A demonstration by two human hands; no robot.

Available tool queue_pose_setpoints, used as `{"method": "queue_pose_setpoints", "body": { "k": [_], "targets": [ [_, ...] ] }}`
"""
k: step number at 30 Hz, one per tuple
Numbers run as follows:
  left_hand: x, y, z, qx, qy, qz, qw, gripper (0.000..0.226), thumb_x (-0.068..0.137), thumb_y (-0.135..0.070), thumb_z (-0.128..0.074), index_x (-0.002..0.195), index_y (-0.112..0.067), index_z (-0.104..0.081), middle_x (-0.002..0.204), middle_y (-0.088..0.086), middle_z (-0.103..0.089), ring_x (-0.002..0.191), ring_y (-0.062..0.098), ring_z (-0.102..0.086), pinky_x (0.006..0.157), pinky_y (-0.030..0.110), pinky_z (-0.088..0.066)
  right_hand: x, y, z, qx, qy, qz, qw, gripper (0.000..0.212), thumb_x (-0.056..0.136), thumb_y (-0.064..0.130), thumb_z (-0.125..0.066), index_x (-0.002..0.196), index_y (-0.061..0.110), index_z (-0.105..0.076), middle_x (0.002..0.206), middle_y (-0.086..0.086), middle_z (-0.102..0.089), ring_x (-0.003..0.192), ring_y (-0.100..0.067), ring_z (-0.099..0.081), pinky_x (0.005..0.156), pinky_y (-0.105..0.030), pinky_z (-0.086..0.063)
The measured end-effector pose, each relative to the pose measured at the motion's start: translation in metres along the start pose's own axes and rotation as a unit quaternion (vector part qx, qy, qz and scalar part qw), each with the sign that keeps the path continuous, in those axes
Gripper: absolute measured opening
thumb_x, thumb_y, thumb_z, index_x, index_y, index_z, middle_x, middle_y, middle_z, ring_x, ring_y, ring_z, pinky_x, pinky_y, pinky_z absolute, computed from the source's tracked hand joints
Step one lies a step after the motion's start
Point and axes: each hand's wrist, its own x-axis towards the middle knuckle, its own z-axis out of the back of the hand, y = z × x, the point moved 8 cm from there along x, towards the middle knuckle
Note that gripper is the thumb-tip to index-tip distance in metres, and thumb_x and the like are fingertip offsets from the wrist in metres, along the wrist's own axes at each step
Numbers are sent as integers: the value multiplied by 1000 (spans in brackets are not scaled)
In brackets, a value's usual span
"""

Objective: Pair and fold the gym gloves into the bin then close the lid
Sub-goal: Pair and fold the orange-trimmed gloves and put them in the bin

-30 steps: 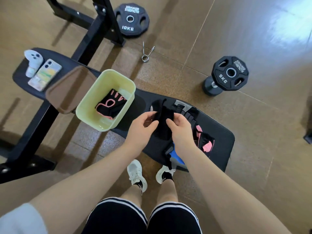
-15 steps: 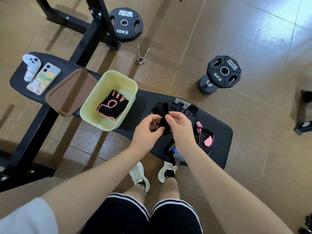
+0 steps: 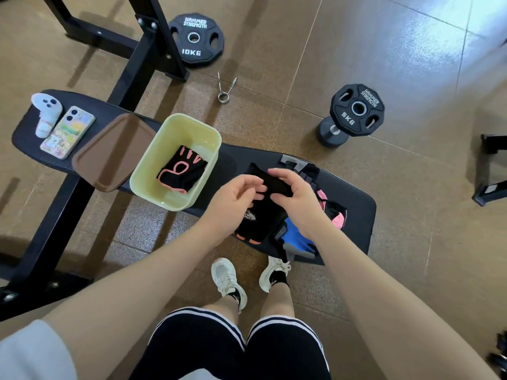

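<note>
A pale yellow bin (image 3: pixel 153 171) stands open on the black bench (image 3: pixel 359 215), with a folded black and pink glove pair (image 3: pixel 181 171) inside. Its brown lid (image 3: pixel 109 154) lies just left of it. My left hand (image 3: pixel 233 198) and my right hand (image 3: pixel 296 193) both grip a black glove with orange finger trim (image 3: pixel 260 218) over the bench. Under my right hand lie a blue and grey glove (image 3: pixel 297 239), a black and pink glove (image 3: pixel 336 212) and a grey and black glove (image 3: pixel 299 167).
A phone (image 3: pixel 67 131) and a white controller (image 3: pixel 44 113) rest on the bench's left end. On the floor are a 10 kg plate (image 3: pixel 196 39), a spring collar clip (image 3: pixel 226 87), a 5 kg plate (image 3: pixel 356 109) and the black rack frame (image 3: pixel 137 64).
My hands have turned the black glove from upright to lying flatter and lower over the bench. The strap end now sits under my right fingers.
</note>
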Motion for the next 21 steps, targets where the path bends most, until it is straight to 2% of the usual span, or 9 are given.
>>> {"method": "queue_pose_setpoints", "body": {
  "k": [2,4,6,8,9,12,17,19,21],
  "targets": [
    [0,-15,18,127,-76,-72,986,27,87,-9,-55,112,-20,-53,99,-7,-59,92,7,-57,88,25,-46,-2,-2,5,-25,13,-4,1000,37,81,-6,-58,107,22,-54,103,5,-63,99,-11,-59,91,-29,-48],
    [4,-22,29,188,-98,-96,972,50,81,-16,-66,126,-17,-46,113,-6,-50,106,8,-48,96,22,-39,-6,-1,5,-90,41,15,995,30,79,-3,-62,96,21,-56,97,5,-61,92,-8,-58,87,-26,-46],
    [15,-8,23,179,-11,-33,983,54,77,-20,-71,126,-20,-48,120,-4,-54,115,11,-50,105,28,-37,-9,2,5,-115,53,35,991,29,77,-3,-65,91,23,-60,95,4,-63,90,-10,-59,86,-25,-46],
    [16,4,8,162,74,17,984,32,78,-17,-71,106,-25,-58,105,-3,-66,105,14,-62,102,39,-45,-11,4,8,-105,43,49,992,31,77,-3,-66,93,23,-62,92,10,-63,90,-6,-60,86,-23,-48],
    [15,5,4,160,80,12,984,24,78,-13,-69,95,-28,-60,97,-2,-68,98,16,-65,99,42,-47,-11,5,11,-92,30,56,994,33,76,-4,-66,96,23,-61,92,13,-62,90,-3,-60,87,-21,-48],
    [12,4,1,125,43,-7,991,29,80,-5,-65,78,-33,-62,84,-4,-69,87,16,-66,93,41,-51,-14,3,21,0,-2,47,999,39,78,-6,-63,104,21,-58,92,8,-62,88,-5,-61,87,-23,-51],
    [4,-3,-8,73,19,-41,996,27,83,-5,-61,84,-31,-65,88,0,-70,90,14,-66,92,36,-52,-21,-14,31,182,-2,-8,983,33,84,-11,-53,98,18,-62,94,-1,-69,89,-15,-65,82,-32,-54],
    [2,-5,-15,43,64,-23,997,28,84,-4,-60,89,-31,-64,93,-3,-70,92,11,-65,92,32,-51,-22,-16,35,216,-10,-18,976,32,82,-11,-56,95,17,-63,86,-2,-70,81,-15,-66,76,-32,-53],
    [1,-6,-23,20,124,0,992,31,84,-3,-60,94,-32,-63,100,-6,-69,98,8,-64,94,28,-48,-19,-15,38,231,-14,-18,973,32,81,-10,-58,97,17,-59,86,-2,-69,81,-15,-66,78,-32,-54]
  ]
}}
